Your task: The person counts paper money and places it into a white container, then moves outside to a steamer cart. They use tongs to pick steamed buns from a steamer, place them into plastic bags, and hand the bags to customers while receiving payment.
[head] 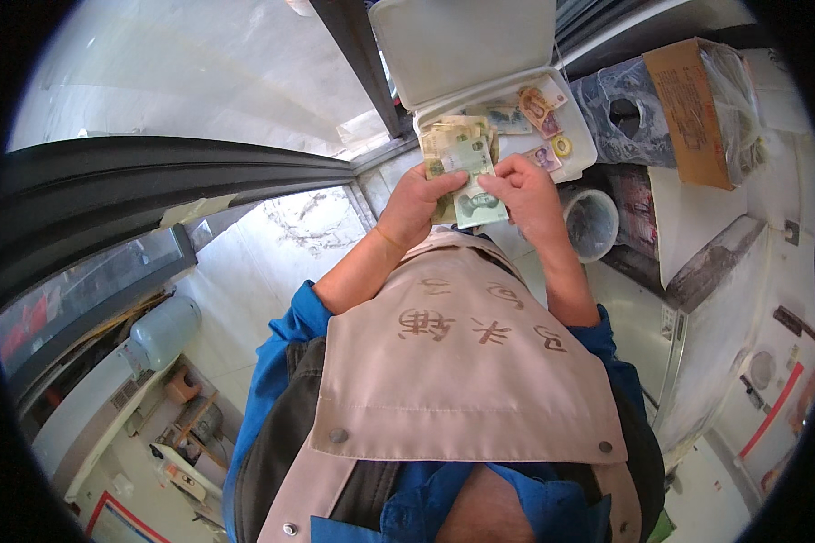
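Observation:
My left hand (411, 207) grips a fanned bundle of yellowish-green banknotes (437, 142), its thumb pressed across the front. A green banknote (481, 209) lies on top of the bundle, and my right hand (531, 197) pinches its right edge between thumb and fingers. Both hands are just in front of a white plastic box (587, 146) whose lid (462, 51) stands raised at the back. Inside the box are a bluish banknote (509, 120), orange-pink banknotes (536, 108), a purple banknote (545, 157) and a small yellow roll (562, 145), possibly tape.
Right of the box, a cardboard piece (689, 112) surrounds plastic wrapping. Below it sits a whitish round tub (591, 224). A dark window frame (176, 159) runs along the left. A blue water bottle (166, 329) sits on a dispenser at lower left. I wear a pinkish apron (475, 400) bearing writing.

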Motion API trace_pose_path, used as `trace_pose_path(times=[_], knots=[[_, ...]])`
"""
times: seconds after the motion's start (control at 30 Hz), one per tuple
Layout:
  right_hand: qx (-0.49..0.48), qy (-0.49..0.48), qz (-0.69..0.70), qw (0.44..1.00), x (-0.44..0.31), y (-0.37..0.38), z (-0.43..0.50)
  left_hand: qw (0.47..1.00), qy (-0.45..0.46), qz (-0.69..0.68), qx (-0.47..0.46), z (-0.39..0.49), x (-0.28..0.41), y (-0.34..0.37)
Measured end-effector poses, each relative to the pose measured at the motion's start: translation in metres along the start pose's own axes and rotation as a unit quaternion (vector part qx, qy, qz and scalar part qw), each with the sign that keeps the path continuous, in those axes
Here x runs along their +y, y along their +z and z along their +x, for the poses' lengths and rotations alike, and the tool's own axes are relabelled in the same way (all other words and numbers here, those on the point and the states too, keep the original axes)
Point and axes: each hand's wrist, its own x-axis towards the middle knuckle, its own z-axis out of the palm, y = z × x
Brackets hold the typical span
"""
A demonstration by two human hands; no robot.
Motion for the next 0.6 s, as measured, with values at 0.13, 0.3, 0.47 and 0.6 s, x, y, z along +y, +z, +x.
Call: trace_pose_path(times=[0.13,0.3,0.47,0.6], knots=[[-0.036,-0.017,0.079,0.996,0.024,-0.003,0.008,0.999,-0.006,-0.01,-0.03,0.0,-0.001,-0.003],[-0.018,-0.032,0.247,0.968,0.029,-0.015,-0.019,0.998,-0.014,-0.054,-0.032,-0.011,0.002,-0.015],[-0.17,0.01,0.099,0.98,0.07,-0.03,-0.085,0.998,-0.035,-0.056,0.013,-0.052,0.012,-0.042],[-0.13,0.075,0.016,0.989,0.061,-0.017,-0.112,0.994,-0.088,-0.064,0.033,-0.096,0.004,-0.069]])
